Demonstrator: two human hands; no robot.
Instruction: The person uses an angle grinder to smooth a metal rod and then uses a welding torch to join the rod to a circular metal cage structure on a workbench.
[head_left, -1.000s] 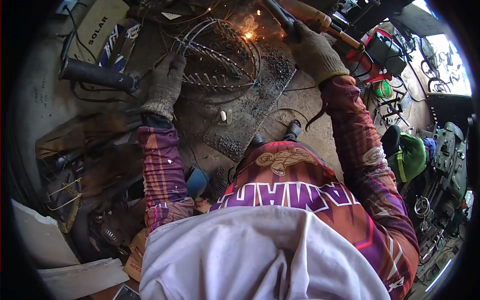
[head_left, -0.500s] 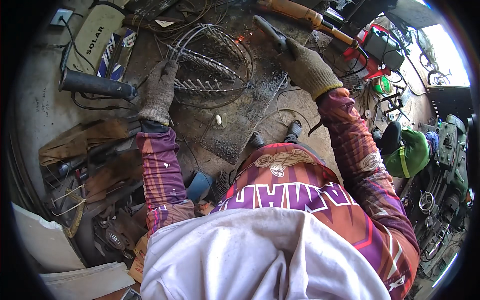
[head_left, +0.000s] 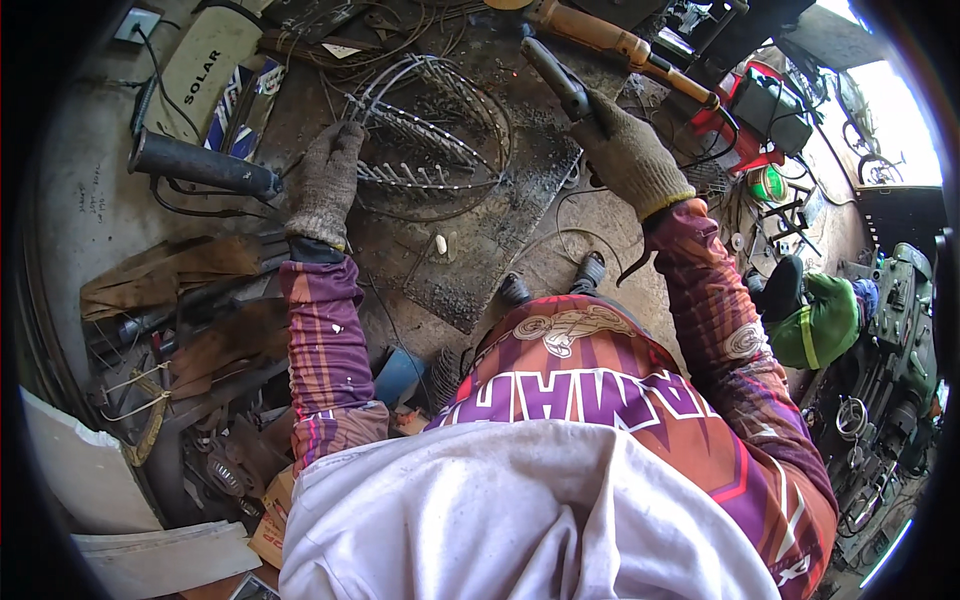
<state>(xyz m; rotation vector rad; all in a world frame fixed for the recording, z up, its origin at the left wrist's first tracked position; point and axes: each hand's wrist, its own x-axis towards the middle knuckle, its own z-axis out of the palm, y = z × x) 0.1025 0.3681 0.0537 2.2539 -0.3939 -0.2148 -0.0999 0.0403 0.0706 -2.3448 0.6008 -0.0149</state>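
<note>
Upper centre of the frame: we see the wire frame (head_left: 425, 140), curved rods with short cross pins, lying on a dark metal plate (head_left: 480, 260). Our gloved left hand (head_left: 325, 185) rests on the frame's left edge, fingers curled over a rod. Our gloved right hand (head_left: 625, 155), upper right of centre, has its fingers closed around the welding electrode holder (head_left: 555, 75), its tip raised above the frame's right side. A black cylindrical handle (head_left: 200, 165) lies at upper left, just beside the left hand.
</note>
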